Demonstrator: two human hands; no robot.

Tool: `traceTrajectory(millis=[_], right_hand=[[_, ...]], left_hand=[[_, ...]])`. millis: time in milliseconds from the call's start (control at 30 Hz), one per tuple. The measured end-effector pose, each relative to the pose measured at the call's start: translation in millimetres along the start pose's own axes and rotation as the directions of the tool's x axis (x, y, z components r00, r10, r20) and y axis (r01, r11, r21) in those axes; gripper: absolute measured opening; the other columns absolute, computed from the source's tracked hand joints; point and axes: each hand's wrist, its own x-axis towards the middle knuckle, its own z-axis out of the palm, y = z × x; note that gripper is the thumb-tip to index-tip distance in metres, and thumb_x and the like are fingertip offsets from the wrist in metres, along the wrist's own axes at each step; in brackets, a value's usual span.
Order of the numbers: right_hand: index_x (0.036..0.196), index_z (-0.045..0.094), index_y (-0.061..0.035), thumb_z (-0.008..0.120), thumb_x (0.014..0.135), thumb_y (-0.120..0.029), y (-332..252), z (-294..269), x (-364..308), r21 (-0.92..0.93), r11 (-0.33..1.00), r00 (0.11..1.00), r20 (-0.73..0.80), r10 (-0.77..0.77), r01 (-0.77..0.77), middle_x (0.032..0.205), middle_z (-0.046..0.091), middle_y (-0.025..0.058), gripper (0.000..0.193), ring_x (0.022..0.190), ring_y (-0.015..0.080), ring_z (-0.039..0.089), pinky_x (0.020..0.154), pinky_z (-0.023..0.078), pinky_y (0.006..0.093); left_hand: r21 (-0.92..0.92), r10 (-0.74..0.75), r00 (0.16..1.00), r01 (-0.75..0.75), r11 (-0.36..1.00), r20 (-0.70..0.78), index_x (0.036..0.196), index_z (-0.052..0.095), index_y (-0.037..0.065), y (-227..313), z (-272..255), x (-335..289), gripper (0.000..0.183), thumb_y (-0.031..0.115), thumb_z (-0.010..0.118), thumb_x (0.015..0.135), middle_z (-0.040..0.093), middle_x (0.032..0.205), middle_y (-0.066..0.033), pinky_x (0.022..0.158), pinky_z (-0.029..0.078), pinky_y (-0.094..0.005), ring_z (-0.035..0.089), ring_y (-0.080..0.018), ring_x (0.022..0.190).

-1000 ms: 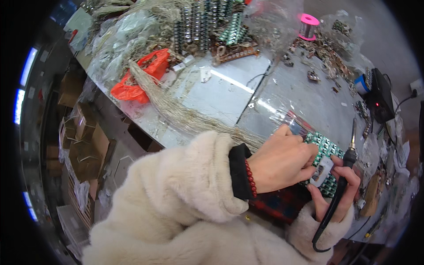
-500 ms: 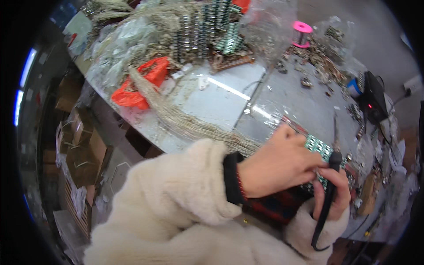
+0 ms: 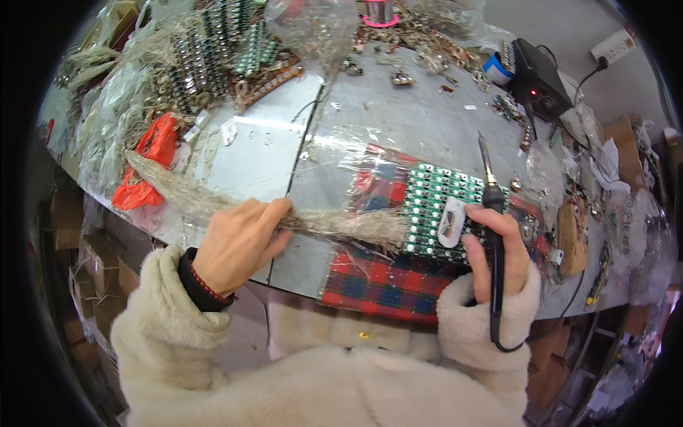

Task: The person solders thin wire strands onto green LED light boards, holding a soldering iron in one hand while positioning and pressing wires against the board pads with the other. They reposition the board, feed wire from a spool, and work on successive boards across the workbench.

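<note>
My left hand [image 3: 242, 242] lies over a long bundle of thin pale wires [image 3: 348, 224], its fingers curled and closed on it. The bundle's right end rests at a green circuit board panel [image 3: 425, 206] with rows of white round spots. In my right hand [image 3: 509, 249] is a black-handled soldering iron [image 3: 492, 199], its metal tip pointing up and away. A small white oval piece with a slot [image 3: 451, 222] shows at the thumb and forefinger of that hand, above the panel. Under the panel lies a red and blue plaid cloth [image 3: 380, 281], partly covered by clear plastic.
A black box with a red light [image 3: 544, 78] stands at the back right, near a power strip [image 3: 613, 53]. A solder spool [image 3: 380, 13] and scattered small parts lie at the back. Stacked strips [image 3: 213, 53], plastic bags and a red bag [image 3: 153, 160] crowd the left.
My left hand has moved left, from the panel to the wire bundle. My right hand still holds the soldering iron by the panel; the white oval piece now shows. The view has shifted.
</note>
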Motion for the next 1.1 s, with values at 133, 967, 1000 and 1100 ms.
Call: traceTrajectory(millis=[133,967,1000,1100], right_hand=[[0.113,0.056,-0.0104,0.078,0.066,-0.002,10.1,0.4,-4.8,-0.047,0.999,1.0,0.021,0.022,-0.021,0.113,0.063,0.0102,0.053,0.103,0.0283,0.058,0.094,0.04,0.0369],[0.108,0.057,-0.0001,0.076,0.075,-0.001,-32.7,-2.4,9.3,0.373,0.903,0.976,-0.104,-0.189,0.215,0.097,0.064,0.016,0.038,0.089,0.0245,0.062,0.079,0.051,0.0306],[0.108,0.057,-0.0013,0.078,0.07,0.002,-34.1,-1.6,10.7,0.36,0.909,0.978,-0.06,-0.199,0.208,0.098,0.064,0.0157,0.044,0.089,0.0245,0.063,0.077,0.053,0.0296],[0.104,0.058,-0.0027,0.077,0.069,0.007,-35.0,2.6,12.7,0.275,0.934,0.973,-0.074,-0.217,0.229,0.093,0.065,0.0132,0.041,0.079,0.0221,0.063,0.069,0.052,0.028]], left_hand=[[0.117,0.132,0.989,-0.124,0.985,-0.062,0.088,0.052,0.008,-15.5,7.1,17.3,0.019,0.011,0.067,0.076,0.055,0.068,-0.0042,0.056,0.046,-0.0351,0.057,-0.0215,0.066],[-0.344,0.351,0.926,-0.377,0.86,-0.136,0.1,0.053,0.003,82.6,-28.1,49.5,0.023,0.007,0.056,0.077,0.053,0.074,-0.0082,0.058,0.048,-0.0341,0.058,-0.0251,0.07],[-0.352,0.338,0.934,-0.358,0.865,-0.119,0.098,0.051,0.003,87.6,-22.6,51.3,0.021,0.007,0.056,0.078,0.052,0.072,-0.0076,0.056,0.047,-0.0344,0.058,-0.0247,0.068],[-0.376,0.302,0.948,-0.316,0.871,-0.099,0.095,0.048,0.004,99.2,-12.1,53.9,0.016,0.008,0.054,0.081,0.05,0.069,-0.0075,0.054,0.046,-0.035,0.057,-0.0251,0.065]])
